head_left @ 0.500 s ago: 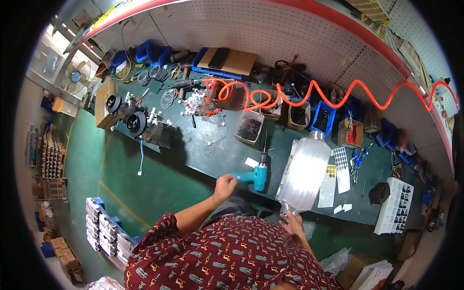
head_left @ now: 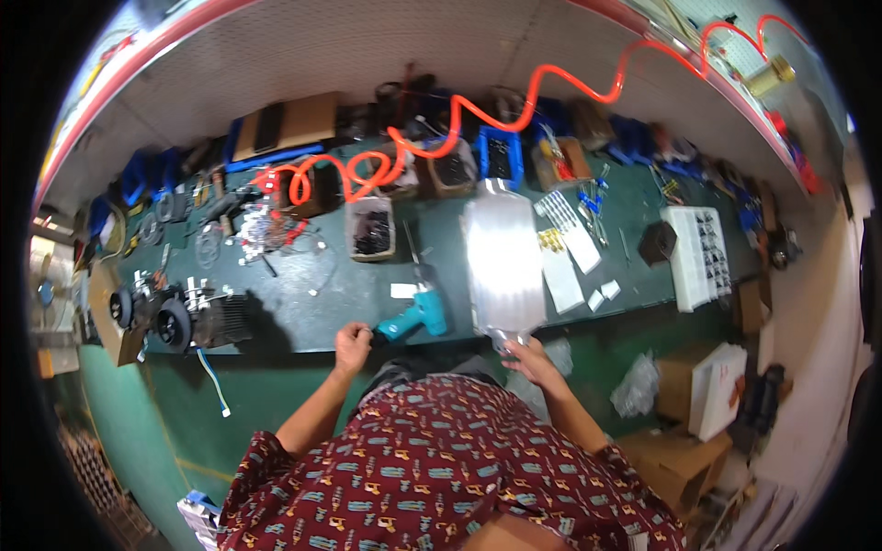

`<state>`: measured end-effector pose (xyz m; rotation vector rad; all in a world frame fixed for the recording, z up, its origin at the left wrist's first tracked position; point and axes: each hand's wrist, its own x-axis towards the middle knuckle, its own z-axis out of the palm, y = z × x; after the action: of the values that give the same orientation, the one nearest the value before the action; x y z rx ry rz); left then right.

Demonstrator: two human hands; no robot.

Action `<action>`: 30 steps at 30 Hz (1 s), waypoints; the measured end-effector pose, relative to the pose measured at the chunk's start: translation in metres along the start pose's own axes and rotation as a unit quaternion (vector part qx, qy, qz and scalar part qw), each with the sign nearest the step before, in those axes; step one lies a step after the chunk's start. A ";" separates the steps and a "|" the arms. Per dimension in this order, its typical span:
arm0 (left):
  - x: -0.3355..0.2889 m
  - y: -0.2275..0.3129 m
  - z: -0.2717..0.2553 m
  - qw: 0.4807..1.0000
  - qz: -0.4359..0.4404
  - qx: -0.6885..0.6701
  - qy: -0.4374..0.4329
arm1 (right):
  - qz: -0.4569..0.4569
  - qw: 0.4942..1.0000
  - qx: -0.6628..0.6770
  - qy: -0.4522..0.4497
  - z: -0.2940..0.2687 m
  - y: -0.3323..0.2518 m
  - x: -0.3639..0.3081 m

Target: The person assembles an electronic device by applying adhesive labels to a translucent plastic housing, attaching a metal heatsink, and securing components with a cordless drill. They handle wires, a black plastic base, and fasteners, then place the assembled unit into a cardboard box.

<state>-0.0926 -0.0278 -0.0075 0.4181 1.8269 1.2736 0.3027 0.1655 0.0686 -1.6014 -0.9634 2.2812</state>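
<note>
A smooth silver metal housing [head_left: 505, 262] with a short neck at each end lies on the green workbench, its near end at the front edge. My right hand [head_left: 535, 361] is closed around the near neck. My left hand [head_left: 353, 345] is closed at the bench edge, beside the handle end of a teal power drill [head_left: 415, 317]. Whether it touches the drill, or has something small inside, cannot be made out. The drill lies on its side, its long bit pointing away from me. A small white label [head_left: 402, 290] lies beside it.
A bin of dark small parts [head_left: 371, 230] and a blue bin [head_left: 499, 158] stand behind. Sticker sheets [head_left: 562, 280] lie right of the housing, with a white parts tray [head_left: 695, 257] farther right. Motor units [head_left: 175, 321] sit left. A coiled orange hose [head_left: 542, 83] hangs across the back.
My view has swung to the right, so the bench things appear farther left. Both hands keep their places beside the drill and on the housing's neck.
</note>
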 end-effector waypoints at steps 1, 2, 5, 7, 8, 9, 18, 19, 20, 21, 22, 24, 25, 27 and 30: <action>-0.002 -0.002 0.008 0.999 -0.002 -0.005 -0.034 | 0.010 1.000 0.005 -0.001 -0.010 0.003 -0.006; 0.004 0.002 0.015 0.998 0.008 -0.007 -0.062 | 0.010 1.000 0.011 -0.010 -0.013 0.001 -0.007; 0.009 0.018 0.026 0.998 -0.007 -0.003 -0.059 | 0.012 1.000 0.009 -0.010 -0.014 0.004 -0.020; 0.014 0.024 0.032 0.997 -0.015 -0.024 -0.077 | 0.030 0.999 0.037 0.020 -0.023 0.006 -0.031; 0.018 0.028 0.040 0.996 -0.015 -0.019 -0.085 | 0.039 0.997 0.051 0.034 -0.028 0.006 -0.037; 0.017 0.032 0.045 0.996 -0.018 -0.013 -0.091 | 0.040 0.996 0.065 0.048 -0.034 0.014 -0.041; 0.006 0.058 0.096 0.979 0.000 0.054 -0.197 | -0.076 0.965 -0.043 0.247 -0.088 0.036 -0.029; 0.005 0.057 0.101 0.977 0.018 0.055 -0.206 | -0.094 0.964 -0.064 0.241 -0.095 0.032 -0.019; 0.001 0.056 0.102 0.978 0.009 0.071 -0.197 | -0.113 0.962 -0.086 0.235 -0.102 0.029 -0.010; -0.002 0.056 0.104 0.977 0.004 0.088 -0.193 | -0.154 0.946 -0.101 0.265 -0.106 0.028 0.004; -0.007 0.056 0.106 0.977 -0.001 0.103 -0.185 | -0.190 0.927 -0.171 0.275 -0.113 0.019 0.015; -0.022 0.056 0.112 0.981 0.002 0.125 -0.150 | -0.259 0.869 -0.305 0.290 -0.130 -0.006 0.039; -0.029 0.055 0.114 0.982 -0.006 0.132 -0.136 | -0.260 0.867 -0.289 0.311 -0.133 -0.021 0.050; -0.042 0.036 0.110 0.984 -0.011 0.136 -0.113 | -0.329 0.846 -0.283 0.311 -0.155 -0.049 0.080; -0.060 0.028 0.114 0.982 -0.035 0.154 -0.104 | -0.346 0.826 -0.327 0.303 -0.195 -0.099 0.131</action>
<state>0.0271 0.0120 0.0308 0.6248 1.8444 0.8649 0.4053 0.3849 -0.0125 -1.6135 -1.8294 0.8973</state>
